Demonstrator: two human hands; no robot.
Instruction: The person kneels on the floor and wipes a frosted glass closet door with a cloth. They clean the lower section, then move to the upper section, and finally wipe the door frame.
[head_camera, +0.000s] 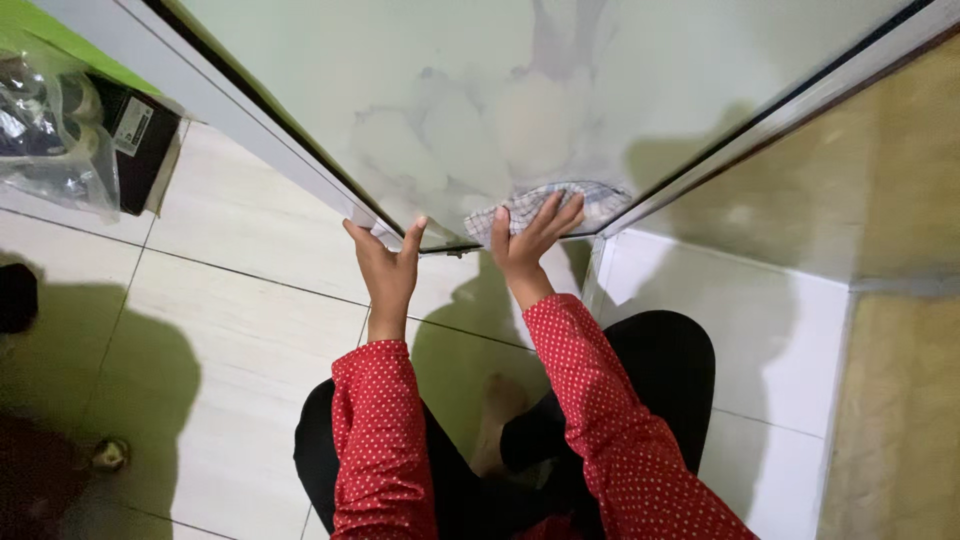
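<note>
A frosted glass door panel (480, 100) in a pale metal frame (250, 130) fills the top of the head view, with smeared wet marks on the glass. My right hand (535, 240) presses a checked cloth (590, 200) flat against the glass near its bottom corner. My left hand (388, 265) grips the door's lower edge, thumb and fingers wrapped round the frame. Both arms wear red sleeves with white dots. My bare foot (497, 415) and black trousers show below, on the tiled floor.
White floor tiles (230, 320) spread to the left. A dark box (140, 140) and a crumpled clear plastic bag (50, 130) lie at the top left. A white threshold (730, 310) and a yellowish wall (900, 400) stand to the right.
</note>
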